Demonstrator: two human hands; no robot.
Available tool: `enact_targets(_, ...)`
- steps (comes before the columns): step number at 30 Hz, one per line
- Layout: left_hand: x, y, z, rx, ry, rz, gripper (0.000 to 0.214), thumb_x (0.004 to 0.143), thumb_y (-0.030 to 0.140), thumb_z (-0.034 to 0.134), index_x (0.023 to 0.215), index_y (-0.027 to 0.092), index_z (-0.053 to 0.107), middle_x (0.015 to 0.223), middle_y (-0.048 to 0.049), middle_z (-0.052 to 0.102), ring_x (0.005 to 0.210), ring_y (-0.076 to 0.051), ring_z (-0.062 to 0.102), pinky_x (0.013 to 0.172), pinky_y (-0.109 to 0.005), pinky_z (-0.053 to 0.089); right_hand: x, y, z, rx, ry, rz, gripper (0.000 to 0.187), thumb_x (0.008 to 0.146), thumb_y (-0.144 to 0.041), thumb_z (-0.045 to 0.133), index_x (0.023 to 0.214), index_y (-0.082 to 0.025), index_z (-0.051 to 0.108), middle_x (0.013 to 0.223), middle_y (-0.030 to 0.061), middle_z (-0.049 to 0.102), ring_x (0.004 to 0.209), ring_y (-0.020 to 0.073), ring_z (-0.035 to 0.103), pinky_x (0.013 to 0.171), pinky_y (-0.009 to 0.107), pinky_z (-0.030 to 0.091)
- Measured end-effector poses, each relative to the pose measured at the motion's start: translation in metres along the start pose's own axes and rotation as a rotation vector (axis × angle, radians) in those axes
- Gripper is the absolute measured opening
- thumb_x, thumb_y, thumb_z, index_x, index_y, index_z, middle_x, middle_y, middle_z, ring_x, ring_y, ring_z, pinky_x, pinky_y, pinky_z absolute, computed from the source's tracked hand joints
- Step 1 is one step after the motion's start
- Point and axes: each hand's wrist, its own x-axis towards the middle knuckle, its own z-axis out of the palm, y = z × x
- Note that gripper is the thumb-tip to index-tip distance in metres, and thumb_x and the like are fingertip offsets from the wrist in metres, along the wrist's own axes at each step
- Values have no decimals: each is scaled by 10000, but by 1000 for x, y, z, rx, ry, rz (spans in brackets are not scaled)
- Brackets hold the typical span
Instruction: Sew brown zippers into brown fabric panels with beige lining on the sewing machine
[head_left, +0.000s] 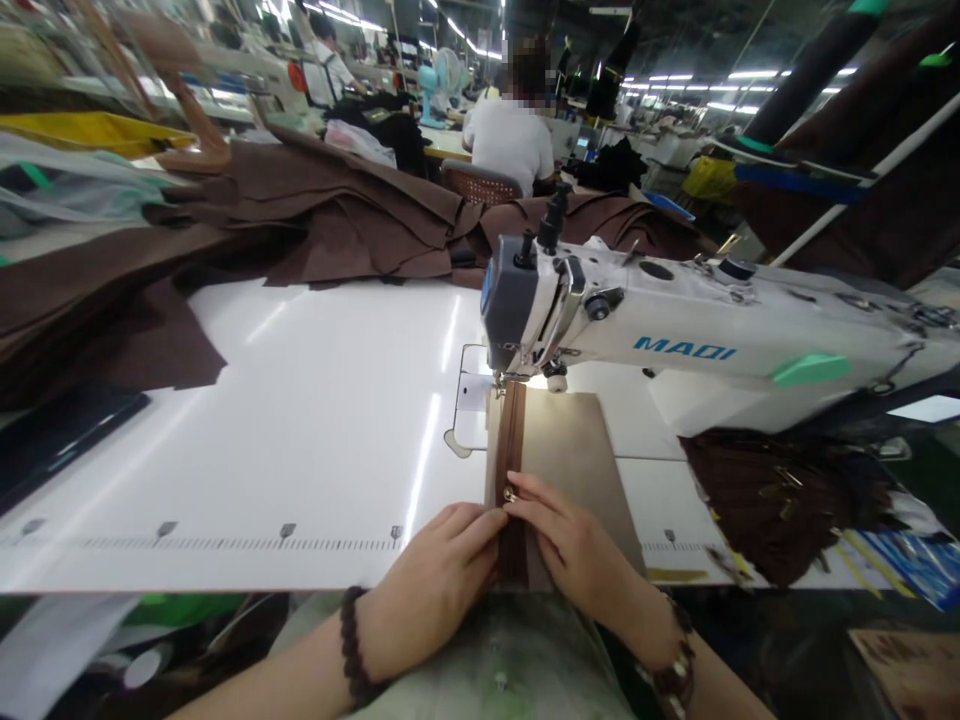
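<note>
A brown zipper (pixel 513 430) lies lengthwise along the left part of a beige fabric panel (pixel 574 440), its far end under the presser foot (pixel 501 382) of a white sewing machine (pixel 675 330). My left hand (pixel 450 560) is closed at the near left side of the zipper, thumb and fingers pinching its edge; the fingertips are partly hidden. From the right, my right hand (pixel 581 540) reaches onto the zipper, its fingers bent around the small gold zipper slider (pixel 511 494). Beyond my hands the zipper and panel lie flat on the machine table (pixel 322 430).
Brown fabric pieces (pixel 360 220) are heaped along the table's back and left. A dark flat object (pixel 67 440) lies at the left edge. On the right sits a pile of brown zippers (pixel 772 500) with gold sliders. A person in white (pixel 510 135) sits ahead, facing away.
</note>
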Motion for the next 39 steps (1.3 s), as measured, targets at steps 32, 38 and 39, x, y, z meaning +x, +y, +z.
enact_targets(32,3,2,-17,-248,-166,326,289,909,77,327,779,74,585,882,-85,611,993,-195,552,1037,-288,376,36,26,8,-299,118,52,386,904,-227,342,1255,-115,458,1367,114,394,1290,226,332,1064,513,306)
enact_targets(38,3,1,-19,-252,-164,356,318,908,75,314,740,78,583,883,-99,608,986,-207,545,1020,-307,390,38,25,9,-324,104,57,400,908,-217,333,1285,-133,434,1360,98,408,1292,225,326,1063,510,304)
enact_targets(39,3,1,-20,-253,-163,362,314,910,84,325,729,81,582,878,-99,606,981,-210,544,1008,-314,401,38,25,9,-327,102,59,403,908,-208,328,1291,-138,432,1362,98,405,1294,224,323,1063,507,303)
